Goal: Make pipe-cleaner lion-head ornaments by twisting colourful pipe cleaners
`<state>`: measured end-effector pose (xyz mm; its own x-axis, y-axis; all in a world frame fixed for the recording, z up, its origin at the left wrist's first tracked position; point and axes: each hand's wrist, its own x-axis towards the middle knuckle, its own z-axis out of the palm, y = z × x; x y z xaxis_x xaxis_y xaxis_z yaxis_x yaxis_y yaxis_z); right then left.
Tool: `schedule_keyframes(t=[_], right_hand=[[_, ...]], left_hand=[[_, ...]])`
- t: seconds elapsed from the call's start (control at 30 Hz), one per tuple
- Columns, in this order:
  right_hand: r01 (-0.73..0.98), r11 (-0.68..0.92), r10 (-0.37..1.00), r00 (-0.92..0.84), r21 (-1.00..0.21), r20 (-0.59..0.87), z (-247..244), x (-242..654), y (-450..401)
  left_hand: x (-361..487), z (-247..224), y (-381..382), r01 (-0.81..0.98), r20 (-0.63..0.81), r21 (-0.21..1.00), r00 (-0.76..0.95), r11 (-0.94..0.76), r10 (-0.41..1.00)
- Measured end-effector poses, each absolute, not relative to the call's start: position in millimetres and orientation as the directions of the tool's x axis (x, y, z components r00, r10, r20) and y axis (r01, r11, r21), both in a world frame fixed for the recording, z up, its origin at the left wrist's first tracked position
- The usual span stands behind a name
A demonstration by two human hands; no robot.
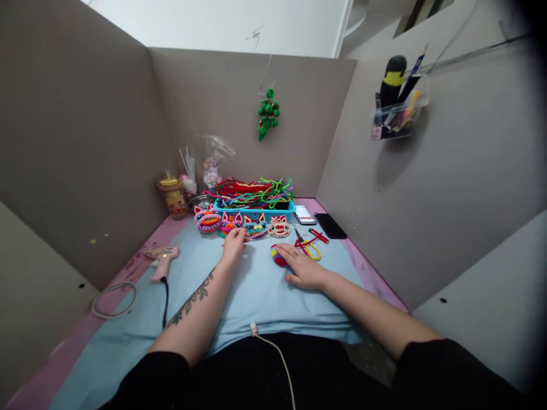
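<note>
My left hand [236, 244] is raised in front of the row of fuzzy animal-face pieces, its fingers pinched together; a small reddish bit shows by the fingertips, too small to name. My right hand [299, 266] lies on the blue cloth [260, 290], fingers over a round striped piece [278, 256] in red, yellow and purple. Just beyond that hand are yellow-handled scissors [314, 251] and red strips [318, 236]. The row holds a pink and orange piece [207, 220], a teal one [255, 226] and a cream one [279, 226], among others.
A blue basket [280, 215] of colourful fuzzy stems stands at the back. A pink glue gun [164, 262] with a black cord lies left, near a cup [174, 198]. A black phone [331, 226] lies right. Partition walls enclose the table; a green ornament [269, 114] hangs behind.
</note>
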<state>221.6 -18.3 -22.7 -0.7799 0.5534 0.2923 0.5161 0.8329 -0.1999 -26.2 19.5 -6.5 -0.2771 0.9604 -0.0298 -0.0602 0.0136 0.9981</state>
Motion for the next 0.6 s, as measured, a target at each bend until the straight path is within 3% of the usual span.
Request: schedule_keyframes(t=[0.07, 0.13, 0.2, 0.3, 0.37, 0.47, 0.6], right_hand=[[0.549, 0.812, 0.584, -0.76, -0.197, 0.286, -23, 229, -26], [0.592, 0.78, 0.624, -0.72, -0.201, 0.302, -23, 235, -34], [0.616, 0.76, 0.646, -0.683, -0.206, 0.341, -23, 238, -41], [0.618, 0.75, 0.651, -0.629, -0.235, 0.425, -24, 239, -44], [0.598, 0.746, 0.658, -0.593, -0.294, 0.464, -22, 237, -38], [0.511, 0.752, 0.659, -0.57, -0.416, 0.491, -15, 229, -23], [0.34, 0.674, 0.733, -0.422, -0.656, 0.534, 0, 198, -4]], left_hand=[[-21, -7, 15, 0.023, 0.016, 1.0, -0.172, -0.013, 0.985], [-13, -9, 8, 0.113, 0.079, 0.99, 0.067, -0.086, 0.995], [-4, -12, 1, 0.186, 0.16, 0.956, 0.314, -0.226, 0.936], [7, -17, -6, 0.182, 0.246, 0.897, 0.555, -0.404, 0.795], [11, -19, -7, 0.168, 0.266, 0.878, 0.607, -0.449, 0.749], [14, -17, -7, 0.097, 0.248, 0.923, 0.592, -0.373, 0.767], [15, -9, -7, -0.083, 0.279, 0.959, 0.439, -0.271, 0.854]])
